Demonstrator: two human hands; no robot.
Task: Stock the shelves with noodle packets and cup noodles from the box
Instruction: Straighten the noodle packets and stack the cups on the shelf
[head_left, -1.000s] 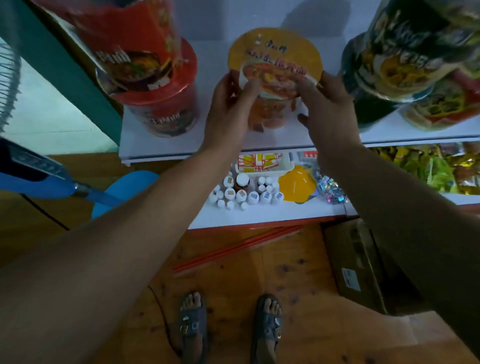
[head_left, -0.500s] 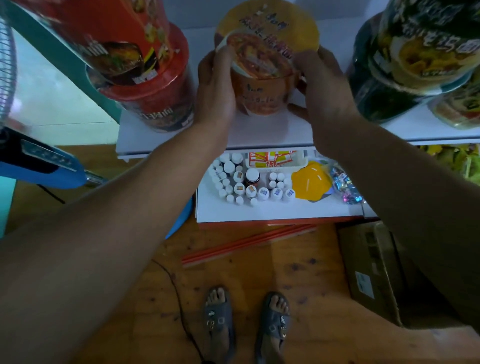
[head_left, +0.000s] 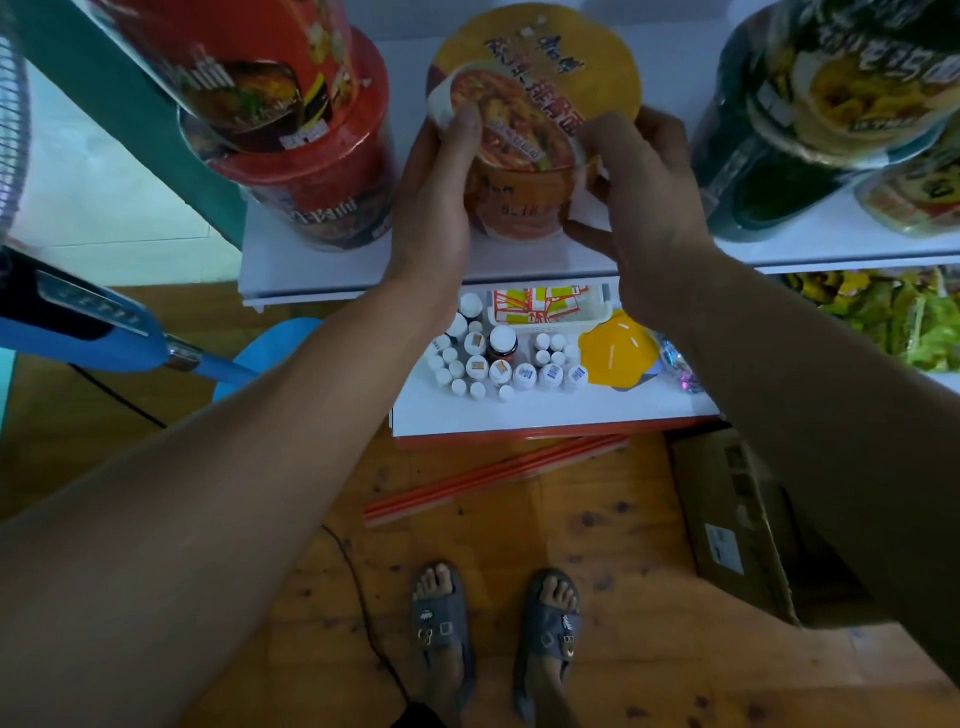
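An orange cup noodle (head_left: 524, 130) with a yellow lid stands on the white upper shelf (head_left: 311, 265), between the red cups and the dark green ones. My left hand (head_left: 441, 187) grips its left side, thumb on the lid's rim. My right hand (head_left: 644, 182) holds the right side, fingers curled round the cup's wall. The cardboard box (head_left: 737, 525) sits on the wooden floor at the lower right, partly hidden by my right forearm.
Two stacked red cup noodles (head_left: 291, 130) stand left of the orange cup, dark green cups (head_left: 810, 104) to its right. The lower shelf (head_left: 519, 415) carries several small white bottles, a basket and a yellow lid. Green noodle packets (head_left: 893, 317) lie at right. A blue fan (head_left: 78, 332) stands at left.
Both hands have carried the orange cup further back onto the upper shelf and set it upright between the red and green cups; the view has moved closer.
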